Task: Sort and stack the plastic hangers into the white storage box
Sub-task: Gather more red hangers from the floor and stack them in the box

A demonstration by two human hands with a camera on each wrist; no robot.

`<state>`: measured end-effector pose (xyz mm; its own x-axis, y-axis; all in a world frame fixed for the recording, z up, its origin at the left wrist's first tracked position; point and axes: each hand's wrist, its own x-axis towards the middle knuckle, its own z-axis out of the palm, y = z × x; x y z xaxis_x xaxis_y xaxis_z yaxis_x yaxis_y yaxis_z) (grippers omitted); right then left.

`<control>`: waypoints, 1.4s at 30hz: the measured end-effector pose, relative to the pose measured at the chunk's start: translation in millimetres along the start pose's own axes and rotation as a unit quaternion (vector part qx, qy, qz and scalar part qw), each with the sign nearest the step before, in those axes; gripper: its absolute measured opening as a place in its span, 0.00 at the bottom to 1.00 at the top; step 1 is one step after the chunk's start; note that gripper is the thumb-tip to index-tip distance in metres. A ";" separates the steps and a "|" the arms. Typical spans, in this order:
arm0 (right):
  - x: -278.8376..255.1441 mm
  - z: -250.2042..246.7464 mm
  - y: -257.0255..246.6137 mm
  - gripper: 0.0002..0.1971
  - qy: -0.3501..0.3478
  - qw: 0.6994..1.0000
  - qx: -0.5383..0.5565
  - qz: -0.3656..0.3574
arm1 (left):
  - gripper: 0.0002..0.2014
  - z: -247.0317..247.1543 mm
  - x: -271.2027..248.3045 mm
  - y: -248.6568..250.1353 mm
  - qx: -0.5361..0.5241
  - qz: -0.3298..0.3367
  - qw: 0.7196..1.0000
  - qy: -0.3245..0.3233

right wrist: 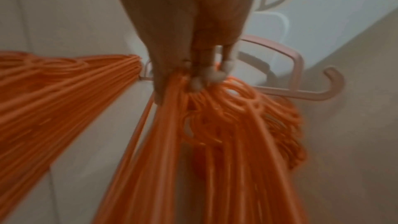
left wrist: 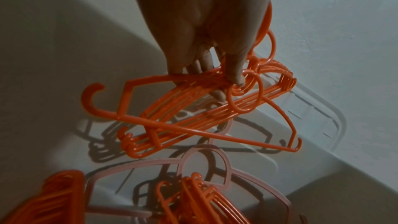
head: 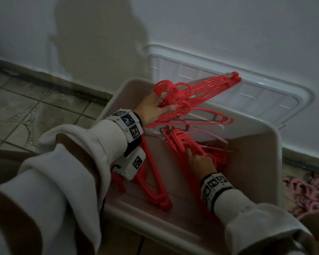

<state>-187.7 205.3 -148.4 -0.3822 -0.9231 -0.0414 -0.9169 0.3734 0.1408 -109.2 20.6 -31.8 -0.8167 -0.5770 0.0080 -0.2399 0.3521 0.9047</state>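
The white storage box (head: 273, 137) stands on the floor against the wall. My left hand (head: 155, 107) grips a bunch of red hangers (head: 201, 92) by their hooks, held above the box's far end; in the left wrist view the fingers (left wrist: 234, 72) curl round the necks of this bunch (left wrist: 193, 113). Lower down, my right hand (head: 201, 159) grips a second stack of red hangers (head: 180, 142) lying inside the box, fingertips (right wrist: 215, 74) curled into the hooks of that stack (right wrist: 226, 134). A pale pink hanger (left wrist: 215, 164) lies on the box floor beneath.
More red hangers (head: 158, 188) lean in the box's near left corner. The clear lid (head: 256, 96) stands behind the box against the white wall. A heap of pink hangers (head: 307, 192) lies on the floor to the right. Tiled floor (head: 35, 107) extends to the left.
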 end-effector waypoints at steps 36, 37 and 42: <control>2.5 -30.5 6.9 0.38 -0.177 0.977 0.038 0.110 | 0.05 -27.1 -27.1 11.4 -0.084 -0.059 0.995 -0.012; 2.8 -31.2 6.6 0.39 -0.176 0.977 0.043 0.110 | 0.08 -28.2 -29.9 11.5 -0.103 -0.068 0.992 -0.012; 4.0 -31.1 8.6 0.35 -0.195 0.971 0.048 0.133 | 0.10 -31.6 -47.4 11.7 -0.216 -0.156 0.961 0.081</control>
<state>-193.6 201.9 -116.6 -0.6040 -0.6952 -0.3897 -0.7791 0.6181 0.1049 -56.6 28.8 -8.2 -0.6396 -0.7246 -0.2566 -0.1907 -0.1738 0.9661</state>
